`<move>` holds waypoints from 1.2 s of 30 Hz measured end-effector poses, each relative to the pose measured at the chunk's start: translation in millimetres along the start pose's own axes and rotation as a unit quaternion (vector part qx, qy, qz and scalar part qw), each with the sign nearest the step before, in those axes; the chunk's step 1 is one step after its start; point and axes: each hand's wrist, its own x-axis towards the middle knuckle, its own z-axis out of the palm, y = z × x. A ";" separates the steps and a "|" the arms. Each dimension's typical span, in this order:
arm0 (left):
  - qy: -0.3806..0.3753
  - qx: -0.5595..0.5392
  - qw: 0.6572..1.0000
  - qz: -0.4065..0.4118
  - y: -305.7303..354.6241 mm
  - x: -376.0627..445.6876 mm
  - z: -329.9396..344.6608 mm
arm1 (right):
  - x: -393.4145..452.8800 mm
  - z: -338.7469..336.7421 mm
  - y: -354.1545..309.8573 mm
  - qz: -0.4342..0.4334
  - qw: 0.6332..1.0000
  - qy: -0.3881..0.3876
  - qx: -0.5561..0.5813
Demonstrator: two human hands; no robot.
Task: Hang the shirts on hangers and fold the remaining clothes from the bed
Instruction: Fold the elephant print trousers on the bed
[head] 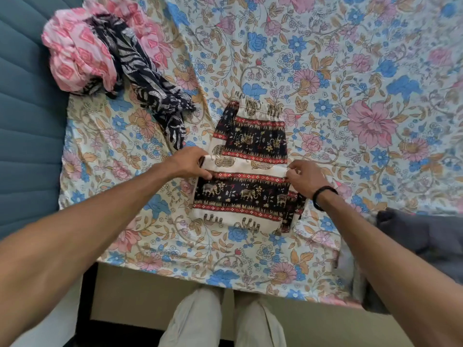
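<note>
An elephant-print garment (248, 196) in cream, black and red lies partly folded in the middle of the bed, its elastic waistband at the far end. My left hand (191, 162) pinches the left corner of the folded-over edge. My right hand (304, 176), with a dark band on its wrist, pinches the right corner of the same edge. A crumpled pink patterned garment (75, 56) lies at the far left of the bed. Draped over and beside it is a black-and-white leaf-print garment (147, 78).
The floral bedsheet (350, 96) covers the bed. A teal padded headboard (27, 121) runs along the left. A dark grey cloth (423, 236) lies at the bed's right near edge. My legs in light trousers (220, 319) stand at the bed's near side.
</note>
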 end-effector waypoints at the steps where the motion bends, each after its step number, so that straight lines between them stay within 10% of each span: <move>1: 0.011 -0.027 1.000 -0.006 -3.7 4.3 -0.3 | 2.4 1.7 2.7 0.005 1.000 0.000 0.007; 11: 0.117 -0.413 0.903 0.000 -2.8 11.3 -23.0 | 51.3 -29.9 -15.5 -0.043 0.982 0.111 0.147; 19: 0.245 -0.388 0.888 -0.038 29.0 59.3 -61.5 | 126.3 -54.7 -59.9 -0.046 0.976 0.173 0.124; 24: 0.300 -0.336 0.881 -0.142 38.4 61.2 -33.7 | 99.4 -26.2 -57.6 -0.122 0.939 0.307 -0.095; 30: 0.220 -0.234 0.910 -0.264 45.9 7.2 47.3 | -6.9 65.6 -30.5 -0.178 0.960 0.105 -0.190; 36: 0.176 -0.461 0.833 -0.251 47.8 -9.6 62.7 | -26.3 111.2 -47.3 -0.186 0.931 0.033 -0.311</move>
